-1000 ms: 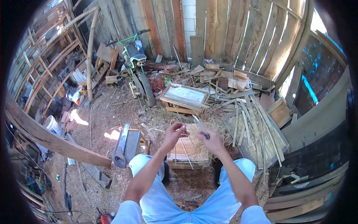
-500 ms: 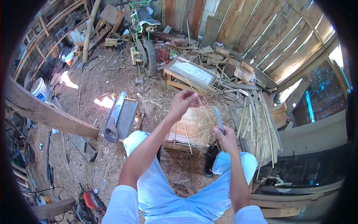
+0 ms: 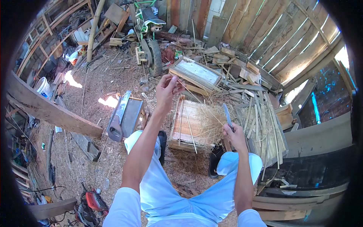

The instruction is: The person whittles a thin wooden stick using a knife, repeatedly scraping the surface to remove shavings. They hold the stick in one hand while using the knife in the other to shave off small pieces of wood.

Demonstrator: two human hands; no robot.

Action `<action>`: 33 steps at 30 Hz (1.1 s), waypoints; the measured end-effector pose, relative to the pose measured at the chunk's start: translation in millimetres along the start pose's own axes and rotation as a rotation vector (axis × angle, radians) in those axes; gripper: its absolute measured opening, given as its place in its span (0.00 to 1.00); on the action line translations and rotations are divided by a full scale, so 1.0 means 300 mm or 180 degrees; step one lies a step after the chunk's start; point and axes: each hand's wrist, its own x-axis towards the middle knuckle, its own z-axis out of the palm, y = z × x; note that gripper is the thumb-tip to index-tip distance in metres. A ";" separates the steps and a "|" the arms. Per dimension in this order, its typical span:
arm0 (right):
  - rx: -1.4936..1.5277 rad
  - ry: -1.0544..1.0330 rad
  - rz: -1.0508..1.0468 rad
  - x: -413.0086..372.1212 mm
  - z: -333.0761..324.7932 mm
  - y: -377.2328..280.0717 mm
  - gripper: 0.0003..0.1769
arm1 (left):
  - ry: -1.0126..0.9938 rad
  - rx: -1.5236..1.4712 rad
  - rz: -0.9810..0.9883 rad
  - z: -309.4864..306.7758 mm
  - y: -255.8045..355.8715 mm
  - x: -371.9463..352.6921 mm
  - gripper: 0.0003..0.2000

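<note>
My right hand [image 3: 235,137] is closed round the handle of a knife [image 3: 227,114], its blade pointing up and away from me. In the fingertips of my left hand [image 3: 168,90] is a thin wooden strip [image 3: 192,95], which slants down to the right toward the knife. Below both hands stands a low wooden crate [image 3: 180,125] with a slatted top. Fine curly shavings [image 3: 211,121] cover its right side, and a loose thin stick [image 3: 190,126] lies across it.
A handsaw [image 3: 119,117] rests on a small dark-topped stool [image 3: 131,117] to the left. Split slats [image 3: 264,125] are heaped on the right. Behind are a white-topped wooden frame [image 3: 196,72], scrap wood and a wheel [image 3: 154,58]. A red power tool [image 3: 95,200] lies lower left.
My left hand has moved left and away from me, with the strip drawn out from near the knife. My right hand has shifted slightly right, still gripping the knife.
</note>
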 end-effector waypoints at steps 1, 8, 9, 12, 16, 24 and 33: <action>0.0117 0.0004 0.0016 0.003 -0.003 0.002 0.10 | 0.0039 -0.0002 0.0105 -0.001 -0.003 0.002 0.08; 0.0223 0.0170 0.0195 0.010 -0.039 -0.003 0.12 | 0.0153 0.0038 0.0167 -0.005 -0.016 0.018 0.09; 0.0226 0.0171 0.0194 0.011 -0.041 -0.002 0.12 | 0.0150 0.0041 0.0166 -0.005 -0.015 0.020 0.09; 0.0239 0.0271 0.0078 0.014 -0.047 0.007 0.13 | 0.0094 -0.0029 0.0165 -0.008 -0.016 0.022 0.09; 0.0546 0.0401 -0.0062 0.024 -0.051 0.019 0.14 | 0.0112 0.0066 0.0196 -0.007 -0.017 0.021 0.09; 0.1277 0.1021 -0.0201 0.034 -0.098 0.012 0.14 | -0.0734 0.1322 0.0165 -0.052 -0.027 0.025 0.07; 0.1519 0.1823 -0.0559 0.039 -0.173 0.025 0.15 | -0.2619 0.3638 0.0263 -0.032 -0.136 -0.098 0.07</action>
